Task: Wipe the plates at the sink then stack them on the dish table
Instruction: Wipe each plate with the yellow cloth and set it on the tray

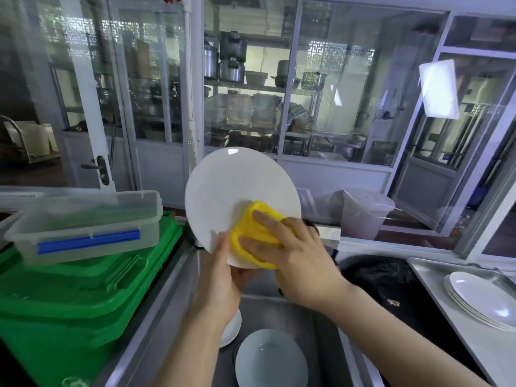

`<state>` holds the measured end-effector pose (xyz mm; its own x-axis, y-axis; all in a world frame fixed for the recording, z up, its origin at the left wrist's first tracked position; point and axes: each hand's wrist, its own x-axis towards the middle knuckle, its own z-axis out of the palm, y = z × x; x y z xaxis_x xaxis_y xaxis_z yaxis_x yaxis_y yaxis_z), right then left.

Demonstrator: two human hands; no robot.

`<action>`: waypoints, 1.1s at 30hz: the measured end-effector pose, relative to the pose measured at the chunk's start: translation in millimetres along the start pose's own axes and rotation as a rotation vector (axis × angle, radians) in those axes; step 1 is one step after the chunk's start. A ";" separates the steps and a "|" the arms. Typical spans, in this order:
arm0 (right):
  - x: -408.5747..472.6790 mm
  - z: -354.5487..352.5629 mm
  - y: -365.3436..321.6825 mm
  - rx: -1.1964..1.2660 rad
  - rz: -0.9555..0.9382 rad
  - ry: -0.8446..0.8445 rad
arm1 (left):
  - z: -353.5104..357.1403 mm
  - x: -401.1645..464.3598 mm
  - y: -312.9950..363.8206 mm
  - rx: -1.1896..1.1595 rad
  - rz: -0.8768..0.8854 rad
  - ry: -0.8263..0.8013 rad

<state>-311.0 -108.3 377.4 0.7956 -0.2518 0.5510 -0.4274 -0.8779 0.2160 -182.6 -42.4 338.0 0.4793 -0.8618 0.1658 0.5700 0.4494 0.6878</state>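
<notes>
A white plate [237,188] is held upright above the steel sink [279,311]. My left hand [220,283] grips its lower edge, thumb on the front face. My right hand [290,255] presses a yellow cloth [251,233] against the plate's lower right face, fingers spread over the cloth. In the sink below lie a white bowl-like plate [270,358] and another white plate [233,328], partly hidden by my left wrist. A stack of white plates [483,300] sits on the steel dish table [435,277] at the right.
A green lidded bin [69,300] stands left of the sink, with a clear plastic box [83,222] with a blue clip on top. A black bin bag [391,283] fills the gap between sink and dish table. Glass partitions stand behind.
</notes>
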 end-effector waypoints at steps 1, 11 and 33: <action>-0.7 2.2 -4.8 0.025 -0.037 0.002 | 0.2 -1.0 -0.8 -0.009 -0.020 0.006; -21.1 9.5 36.7 0.057 -0.004 0.105 | -8.0 -5.9 -2.7 0.134 0.081 0.057; 9.9 -0.8 13.8 1.898 1.014 0.363 | -27.6 -6.5 -16.1 1.546 0.438 -0.128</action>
<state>-309.4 -122.6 386.5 0.4451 -0.8928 0.0687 0.4634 0.1640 -0.8708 -176.4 -37.6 306.4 0.3151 -0.7859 0.5321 -0.8123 0.0667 0.5794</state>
